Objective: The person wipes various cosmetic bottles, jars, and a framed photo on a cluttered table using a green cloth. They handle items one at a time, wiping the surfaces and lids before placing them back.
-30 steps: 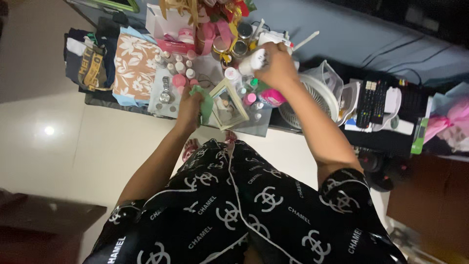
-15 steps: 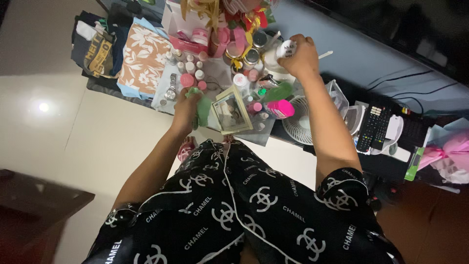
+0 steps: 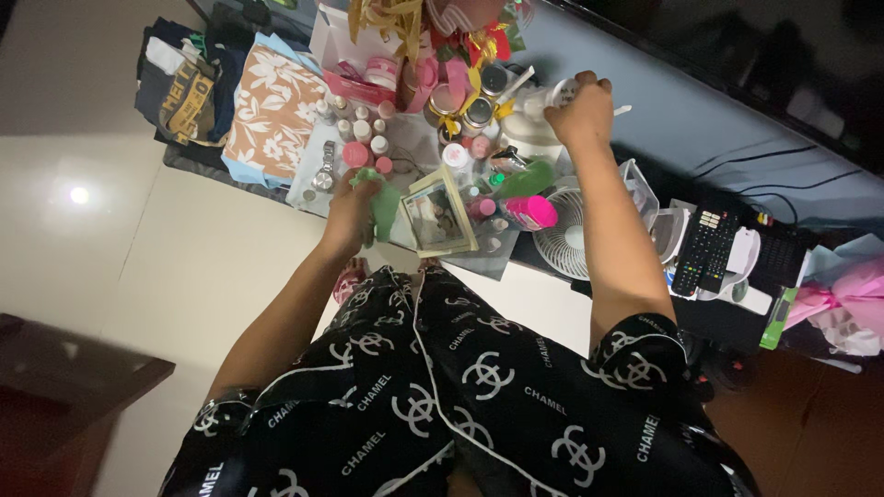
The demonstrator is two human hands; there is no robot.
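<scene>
While the left hand [image 3: 353,213] clutches a green cloth [image 3: 382,201] beside a framed picture [image 3: 440,217], the right hand [image 3: 580,115] grasps a white bottle [image 3: 559,93] at the far side.

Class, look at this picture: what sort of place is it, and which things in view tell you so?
Probably a room in a home. A crowded table holds small cosmetic bottles and a photo frame, with folded clothes beside them and a remote nearby.

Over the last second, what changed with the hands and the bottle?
The right hand carried the white bottle away from the person, toward the back of the cluttered table, gripping it throughout. The left hand kept holding the green cloth beside the picture frame.
</scene>
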